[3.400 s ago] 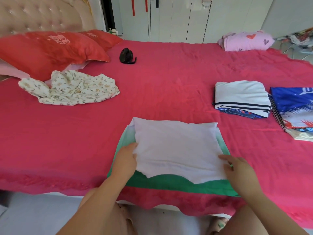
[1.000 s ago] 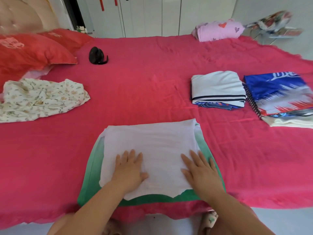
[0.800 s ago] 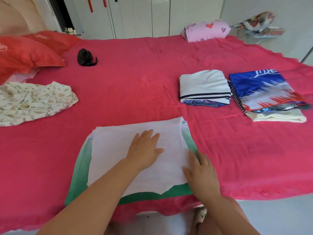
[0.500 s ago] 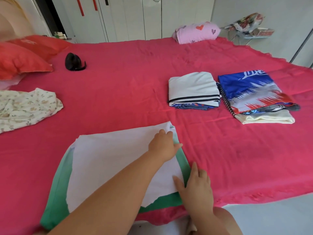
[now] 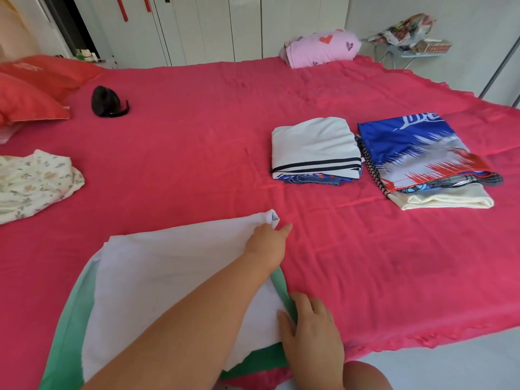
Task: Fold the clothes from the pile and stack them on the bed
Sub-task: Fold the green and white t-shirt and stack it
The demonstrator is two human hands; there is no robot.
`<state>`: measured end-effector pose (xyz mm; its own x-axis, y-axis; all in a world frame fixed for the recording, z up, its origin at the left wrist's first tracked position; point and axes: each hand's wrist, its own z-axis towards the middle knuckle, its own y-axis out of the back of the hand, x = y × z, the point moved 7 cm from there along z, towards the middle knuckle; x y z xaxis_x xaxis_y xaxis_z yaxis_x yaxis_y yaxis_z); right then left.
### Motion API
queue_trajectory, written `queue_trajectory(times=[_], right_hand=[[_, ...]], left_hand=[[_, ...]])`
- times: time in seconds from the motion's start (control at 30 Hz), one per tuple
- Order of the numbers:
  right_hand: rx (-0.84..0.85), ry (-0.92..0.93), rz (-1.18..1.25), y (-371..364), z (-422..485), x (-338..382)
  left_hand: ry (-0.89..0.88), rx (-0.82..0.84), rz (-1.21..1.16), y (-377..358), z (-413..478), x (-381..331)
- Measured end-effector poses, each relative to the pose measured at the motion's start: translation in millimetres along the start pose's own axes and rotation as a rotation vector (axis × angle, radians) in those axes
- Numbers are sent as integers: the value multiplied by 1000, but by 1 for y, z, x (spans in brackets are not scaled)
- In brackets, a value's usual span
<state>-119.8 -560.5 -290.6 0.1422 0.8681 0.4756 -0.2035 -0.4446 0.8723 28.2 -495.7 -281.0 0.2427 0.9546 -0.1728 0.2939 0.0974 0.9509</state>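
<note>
– Cream floral garment (image 5: 31, 184) far left on the bed (image 5: 197, 153), crumpled, not ours yet. Next over, the white-and-green garment (image 5: 157, 277) lies flat at the bed's near edge. Agree?
– Agree. Hands?
– Left hand (image 5: 266, 243) reaches across it and pinches the far right corner, which is bunched and lifted a little. Right hand (image 5: 312, 333) lies flat on the near right edge, fingers straight, grasping nothing that we can see.
– So we call it folding the right side over to the left?
– Our guess, yes. To do it well we'd have the right hand take the near right corner too, raise both corners together, carry them low and straight across, land edge on edge, then smooth the air out. Thin cloth, we reckon it wrinkles if yanked.
– Axis?
– Long axis runs left to right, roughly parallel with the bed's near edge. Green band down the left side and along the near side; the pinched corner points away and right, toward the white striped stack (image 5: 315, 147) and the blue stack (image 5: 422, 156) just beside it.
– Stacks near our piece?
– No, well apart, bare bed between.
</note>
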Motion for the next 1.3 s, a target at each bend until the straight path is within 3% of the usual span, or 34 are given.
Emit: queue_trajectory(times=[0.1, 0.23, 0.37, 0.63, 0.77, 0.83, 1.0, 1.07, 1.23, 1.3], right_hand=[[102, -7, 93, -4, -3, 12], [89, 64, 266, 9, -11, 56], [67, 304, 315, 10, -29, 129], [435, 523, 278, -47, -67, 264], [655, 634, 183, -81, -94, 298], [612, 655, 117, -90, -91, 291], [257, 641, -136, -90, -52, 250], [237, 558, -234, -94, -37, 232], [488, 452, -361, -122, -27, 184], [458, 436, -349, -120, -23, 187]], left_hand=[[-7, -46, -195, 10, -4, 19], [-18, -142, -335, 48, -28, 52], [38, -221, -466, 87, -66, 110], [216, -380, -645, 112, -140, 262], [274, -317, -539, 90, -153, 318], [252, -272, -456, 75, -155, 329], [171, -357, -283, 40, -167, 306], [130, -335, -178, 15, -174, 288], [206, -168, -57, -29, -174, 285], [210, -176, -38, -18, -171, 286]])
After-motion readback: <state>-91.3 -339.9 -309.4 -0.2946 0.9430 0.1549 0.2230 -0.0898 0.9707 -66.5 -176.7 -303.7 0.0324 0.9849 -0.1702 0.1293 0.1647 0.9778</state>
